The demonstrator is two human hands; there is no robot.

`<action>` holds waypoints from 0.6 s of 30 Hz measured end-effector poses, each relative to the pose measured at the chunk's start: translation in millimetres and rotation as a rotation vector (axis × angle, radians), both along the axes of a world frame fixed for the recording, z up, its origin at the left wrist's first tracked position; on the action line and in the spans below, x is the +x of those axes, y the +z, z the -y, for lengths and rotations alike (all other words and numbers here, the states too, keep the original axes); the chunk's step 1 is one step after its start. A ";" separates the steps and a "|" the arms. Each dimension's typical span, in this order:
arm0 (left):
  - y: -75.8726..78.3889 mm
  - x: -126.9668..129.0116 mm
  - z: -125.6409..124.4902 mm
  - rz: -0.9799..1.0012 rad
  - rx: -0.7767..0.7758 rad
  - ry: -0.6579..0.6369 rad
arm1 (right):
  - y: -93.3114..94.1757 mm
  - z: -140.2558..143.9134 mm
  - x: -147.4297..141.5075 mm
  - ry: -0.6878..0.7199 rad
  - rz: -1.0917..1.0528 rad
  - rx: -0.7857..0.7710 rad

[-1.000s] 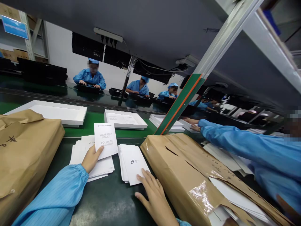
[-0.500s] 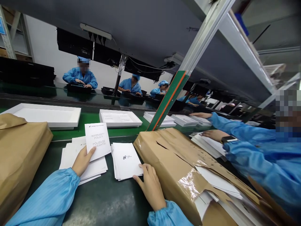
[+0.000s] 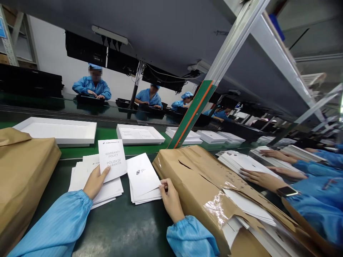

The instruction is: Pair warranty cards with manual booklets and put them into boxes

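My left hand (image 3: 97, 181) pinches a white warranty policy leaflet (image 3: 112, 160) between thumb and fingers, its printed face up. Beneath it a loose stack of similar white leaflets (image 3: 80, 175) lies on the dark green table. To the right, my right hand (image 3: 171, 200) grips the lower right corner of a white booklet with a small black logo (image 3: 142, 174). That booklet is the top one of a second stack (image 3: 147, 197), and it lies turned askew over those below. Its far end reaches close to the held leaflet.
Brown paper packages stand left (image 3: 29, 167) and right (image 3: 184, 178), the right one torn open over white papers. White box trays (image 3: 61, 141) line the green belt beyond. A slanted post (image 3: 193, 110) rises near the middle. Co-workers' hands (image 3: 264, 180) rest on papers at right.
My right hand has closed on the top booklet's corner, and that booklet has shifted up and turned on its stack. The trays have slid slightly right. My left hand is nearly still.
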State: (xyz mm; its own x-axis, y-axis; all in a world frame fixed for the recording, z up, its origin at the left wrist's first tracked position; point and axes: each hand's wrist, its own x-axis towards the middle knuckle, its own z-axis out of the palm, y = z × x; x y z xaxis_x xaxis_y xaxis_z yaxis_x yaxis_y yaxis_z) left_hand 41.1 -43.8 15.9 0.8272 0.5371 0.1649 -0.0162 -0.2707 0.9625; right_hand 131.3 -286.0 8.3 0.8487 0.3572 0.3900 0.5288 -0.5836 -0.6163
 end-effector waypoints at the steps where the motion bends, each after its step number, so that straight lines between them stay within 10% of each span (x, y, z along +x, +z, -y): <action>1: -0.2 0.0 -0.2 0.003 -0.002 0.000 | 0.5 -0.1 -0.4 -0.002 0.024 -0.013; 10: 3.2 0.8 10.0 0.204 -0.435 0.104 | -5.5 -3.1 -7.9 0.031 0.106 -0.139; 18: 10.8 0.0 69.3 0.258 -0.718 -0.221 | -13.0 -2.4 -3.0 0.042 0.057 -0.103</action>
